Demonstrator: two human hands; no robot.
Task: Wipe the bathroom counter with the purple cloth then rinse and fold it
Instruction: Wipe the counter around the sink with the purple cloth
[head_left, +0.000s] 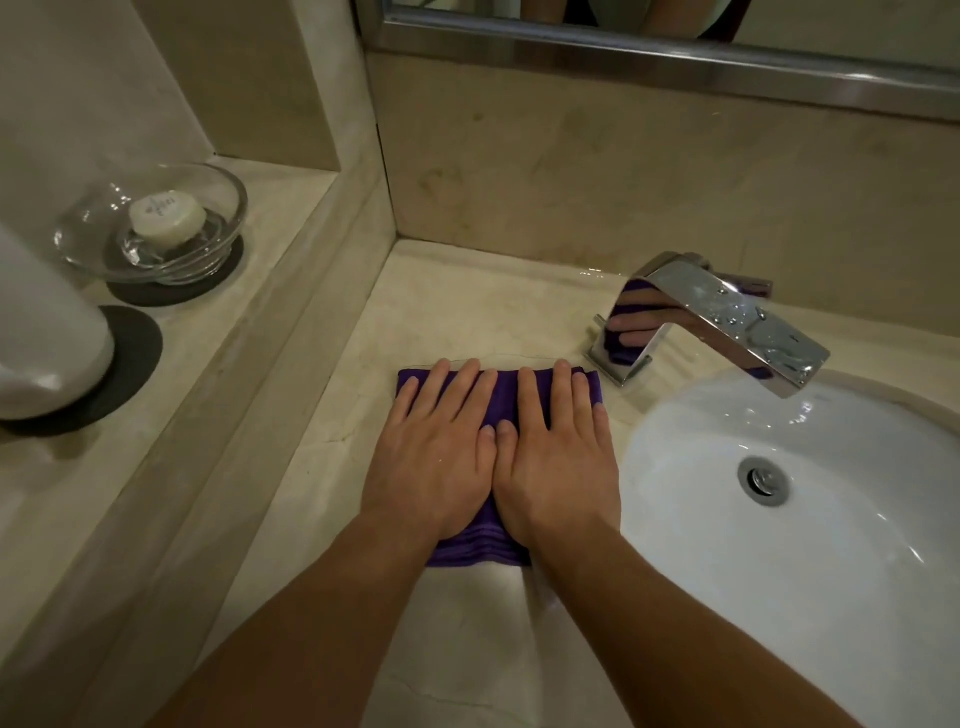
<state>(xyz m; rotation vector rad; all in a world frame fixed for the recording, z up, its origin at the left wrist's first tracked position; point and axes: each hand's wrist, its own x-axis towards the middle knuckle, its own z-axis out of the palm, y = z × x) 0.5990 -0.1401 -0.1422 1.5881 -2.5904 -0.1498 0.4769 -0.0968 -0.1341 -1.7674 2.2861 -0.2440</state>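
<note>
While left hand (436, 457) and right hand (561, 460) press flat, fingers straight, on the folded cloth (475, 545) on the desk (467, 312), wiping and rinsing seem done; folding nearly finished.

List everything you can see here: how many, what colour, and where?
counter: one, beige stone, around sink
sink: one, white, right
faucet: one, chrome, behind sink
purple cloth: one, purple, flat on counter left of sink
soap dish: one, clear glass, on left ledge
soap: one, cream, in dish
coasters: two, dark grey, on ledge
white container: one, white, far left on a coaster
mirror: one, silver-framed, top
left hand: one, flat on cloth
right hand: one, flat on cloth
</note>
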